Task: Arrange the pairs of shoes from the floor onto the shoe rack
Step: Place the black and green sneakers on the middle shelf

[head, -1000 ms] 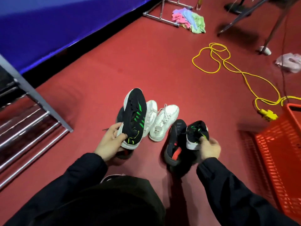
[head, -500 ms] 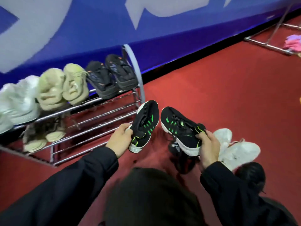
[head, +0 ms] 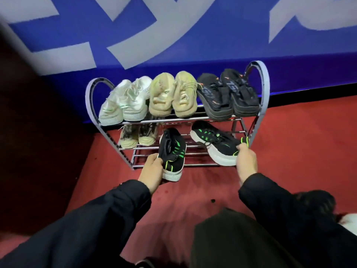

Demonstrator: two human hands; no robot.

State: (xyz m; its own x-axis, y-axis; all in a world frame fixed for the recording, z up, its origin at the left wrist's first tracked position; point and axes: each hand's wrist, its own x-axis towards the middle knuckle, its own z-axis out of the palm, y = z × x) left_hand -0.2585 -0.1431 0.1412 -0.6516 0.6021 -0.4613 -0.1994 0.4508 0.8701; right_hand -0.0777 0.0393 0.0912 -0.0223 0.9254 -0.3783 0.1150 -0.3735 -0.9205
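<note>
Nearest the camera, two arms in black sleeves (head: 108, 215) reach forward over a red carpet (head: 299, 144). The left hand (head: 152, 172) grips the heel of a black sneaker with green stripes (head: 172, 152), its toe pointing toward the lower shelf of the shoe rack (head: 259, 88). The right hand (head: 246, 161) pinches the heel of the matching black and green sneaker (head: 214, 143), which has a white sole and is tilted, its toe angled left over the lower shelf's bars.

On that lower shelf, at the left, stands a beige pair (head: 138, 136) with dark marks. On the upper shelf, three pairs rest heel-out, side by side: white sneakers (head: 125, 101) at the left, tan sneakers (head: 172, 95) in the middle, and black sandals (head: 228, 93) at the right. Behind the rack rises a blue wall with large white shapes (head: 173, 35).
</note>
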